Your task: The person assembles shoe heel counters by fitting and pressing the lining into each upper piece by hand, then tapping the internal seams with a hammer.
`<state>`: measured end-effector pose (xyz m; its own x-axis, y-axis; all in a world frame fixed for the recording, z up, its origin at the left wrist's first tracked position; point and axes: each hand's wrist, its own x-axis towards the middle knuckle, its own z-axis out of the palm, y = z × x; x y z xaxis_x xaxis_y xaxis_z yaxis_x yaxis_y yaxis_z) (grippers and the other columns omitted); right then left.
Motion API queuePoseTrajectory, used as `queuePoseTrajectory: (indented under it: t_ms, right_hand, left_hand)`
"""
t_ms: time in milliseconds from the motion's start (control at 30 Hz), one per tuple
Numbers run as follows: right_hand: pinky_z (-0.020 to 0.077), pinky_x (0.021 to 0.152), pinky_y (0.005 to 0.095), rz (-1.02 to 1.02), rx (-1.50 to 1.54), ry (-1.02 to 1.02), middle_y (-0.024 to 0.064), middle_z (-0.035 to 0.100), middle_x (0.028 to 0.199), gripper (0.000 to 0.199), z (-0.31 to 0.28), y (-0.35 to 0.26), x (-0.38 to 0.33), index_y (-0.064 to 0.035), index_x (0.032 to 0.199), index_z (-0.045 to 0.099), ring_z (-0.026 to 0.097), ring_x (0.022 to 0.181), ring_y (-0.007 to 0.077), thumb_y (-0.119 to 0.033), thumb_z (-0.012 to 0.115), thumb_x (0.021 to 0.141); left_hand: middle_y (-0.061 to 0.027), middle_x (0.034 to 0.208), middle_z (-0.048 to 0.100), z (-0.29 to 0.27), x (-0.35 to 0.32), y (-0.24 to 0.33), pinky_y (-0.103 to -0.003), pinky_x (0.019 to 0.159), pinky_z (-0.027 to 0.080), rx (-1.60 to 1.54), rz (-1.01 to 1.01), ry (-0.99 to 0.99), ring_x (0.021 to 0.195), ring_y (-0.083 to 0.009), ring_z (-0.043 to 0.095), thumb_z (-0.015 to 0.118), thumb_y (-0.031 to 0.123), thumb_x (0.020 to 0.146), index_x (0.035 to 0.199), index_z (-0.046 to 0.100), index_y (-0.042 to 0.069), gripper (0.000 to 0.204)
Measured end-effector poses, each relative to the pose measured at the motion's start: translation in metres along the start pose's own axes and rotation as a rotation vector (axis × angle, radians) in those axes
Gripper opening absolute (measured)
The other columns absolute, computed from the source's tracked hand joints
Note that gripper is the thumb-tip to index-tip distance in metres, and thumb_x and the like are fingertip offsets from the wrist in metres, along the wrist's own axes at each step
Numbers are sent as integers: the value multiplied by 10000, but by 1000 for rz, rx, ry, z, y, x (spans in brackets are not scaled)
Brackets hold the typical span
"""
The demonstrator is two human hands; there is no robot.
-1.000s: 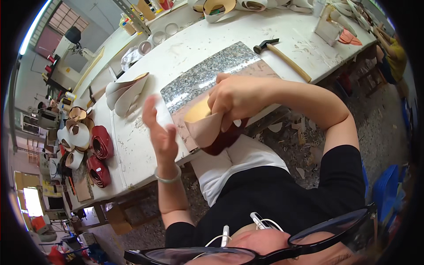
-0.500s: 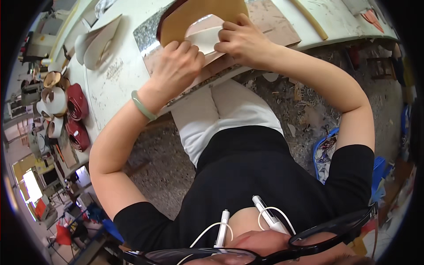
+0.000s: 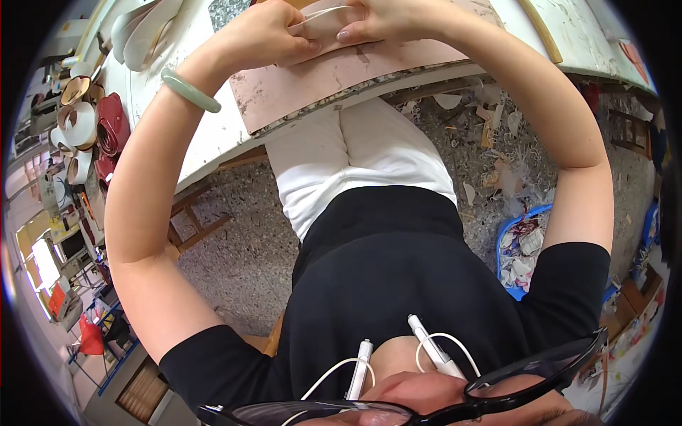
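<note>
At the top edge, both hands work on a pale, curved leather-like piece (image 3: 325, 28) whose far part is cut off by the frame. My left hand (image 3: 266, 34) grips its left end, the thumb pressed toward the middle. On the other end, my right hand (image 3: 387, 20) pinches with the thumb lying along the near side. Under both hands is a pinkish-brown work board (image 3: 302, 89), scuffed and stained, set at the near edge of the white table. A green bangle (image 3: 190, 91) circles my left wrist.
Pale bent sheets (image 3: 145, 32) stand at the table's far left, with dark red rolls (image 3: 111, 124) and white rolls (image 3: 77, 126) nearer. A wooden strip (image 3: 541, 32) lies to the right. Below, scraps litter the floor beside a blue bin (image 3: 503, 245) of offcuts.
Both hands have moved farther away, toward the top edge, still on the piece. The brown sheet that stood upright is out of sight. More of the board's near part shows.
</note>
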<state>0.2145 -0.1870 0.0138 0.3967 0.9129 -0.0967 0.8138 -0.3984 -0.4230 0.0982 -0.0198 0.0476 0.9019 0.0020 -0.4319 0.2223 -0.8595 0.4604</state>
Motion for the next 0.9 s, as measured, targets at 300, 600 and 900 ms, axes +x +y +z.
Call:
queuePoseTrajectory:
  t_ms: [300, 600, 900]
  right_hand:
    - [506, 684, 421, -12, -64, -86, 176, 678, 755, 312, -9, -15, 1, -45, 772, 703, 664, 737, 327, -353, 744, 741]
    - [338, 862, 462, -654, -367, 455, 81, 528, 1152, 296, 39, 21, -16, -147, 1074, 625, 466, 1141, 193, -245, 625, 794]
    - [196, 1058, 570, -562, -302, 231, -67, 574, 1070, 334, 34, 10, -22, -260, 1089, 686, 483, 1164, 118, -224, 712, 759]
  left_hand:
    - [-95, 634, 629, 3, 9, 4, -297, 568, 479, 180, -35, 57, 573, -163, 613, 699, 251, 789, 827, 672, -31, 286]
    - [-214, 703, 633, 6, 5, 6, -424, 652, 508, 487, 63, 153, 674, -362, 639, 732, 313, 754, 738, 634, -31, 358]
    - [-201, 751, 659, 0, 1, -2, -436, 711, 527, 416, 117, 60, 750, -370, 653, 633, 209, 752, 775, 691, 6, 213]
